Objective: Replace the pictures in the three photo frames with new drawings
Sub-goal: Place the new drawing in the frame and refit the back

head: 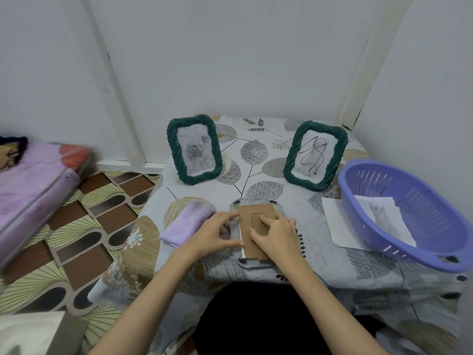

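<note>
A third photo frame lies face down on the table in front of me, its brown cardboard back up. My right hand presses flat on that back. My left hand touches the frame's left edge with its fingers spread. Two green rope-edged frames stand at the back: the left frame holds a grey rose picture, the right frame holds a line drawing. A white sheet lies partly under the purple basket, and a paper with a grey cat picture lies inside it.
A folded lilac cloth lies just left of my left hand. The leaf-patterned tablecloth covers a small table against the white wall. A purple mattress sits on the patterned floor at left.
</note>
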Action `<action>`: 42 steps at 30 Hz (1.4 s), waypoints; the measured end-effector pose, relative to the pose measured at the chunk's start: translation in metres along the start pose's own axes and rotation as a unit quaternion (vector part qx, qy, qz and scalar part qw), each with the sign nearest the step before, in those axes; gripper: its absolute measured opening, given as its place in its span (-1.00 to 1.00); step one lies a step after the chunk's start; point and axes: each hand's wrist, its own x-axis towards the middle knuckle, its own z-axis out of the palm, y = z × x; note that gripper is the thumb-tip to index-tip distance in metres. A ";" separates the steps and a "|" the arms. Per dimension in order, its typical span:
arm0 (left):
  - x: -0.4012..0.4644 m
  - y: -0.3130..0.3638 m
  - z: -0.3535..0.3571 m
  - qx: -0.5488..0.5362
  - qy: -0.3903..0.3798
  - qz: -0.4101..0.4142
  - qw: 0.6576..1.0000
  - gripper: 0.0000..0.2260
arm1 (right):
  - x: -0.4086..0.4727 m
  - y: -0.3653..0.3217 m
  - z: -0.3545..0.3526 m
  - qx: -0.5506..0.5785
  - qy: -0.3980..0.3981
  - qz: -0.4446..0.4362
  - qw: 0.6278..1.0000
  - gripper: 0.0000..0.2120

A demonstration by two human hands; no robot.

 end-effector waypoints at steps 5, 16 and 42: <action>0.008 -0.005 0.008 0.045 0.012 0.009 0.999 0.00 | 0.002 0.004 0.001 0.005 0.000 -0.011 1.000 -0.41; 0.015 -0.009 0.007 0.056 -0.022 -0.015 0.998 -0.03 | 0.010 0.016 -0.012 0.046 -0.073 -0.048 0.995 -0.59; 0.012 0.028 0.003 0.186 -0.149 -0.064 0.969 0.08 | 0.039 0.058 -0.043 0.105 -0.226 -0.139 0.958 -0.33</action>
